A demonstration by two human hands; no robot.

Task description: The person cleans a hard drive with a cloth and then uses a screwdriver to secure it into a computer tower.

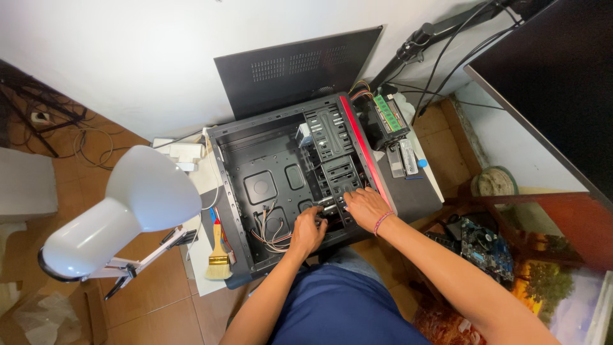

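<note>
Both hands work inside the open computer case (268, 166) lying on the counter (418, 195). The left hand (308, 231) has fingers curled among loose wires (271, 231); the right hand (366, 206) has fingers spread on the drive cage (332, 147). A white lamp (121, 214) and a brush (218, 252) sit left.

Left hand (307, 231) reached into open black computer case (281, 172), fingers curled by loose cable bundle (271, 231) | right hand (366, 206) lay flat on drive cage (337, 167) just beside left hand | wooden-handled brush (218, 253) left of left hand, near | white desk lamp (121, 214) further left | memory stick (387, 112) beyond right hand
</note>
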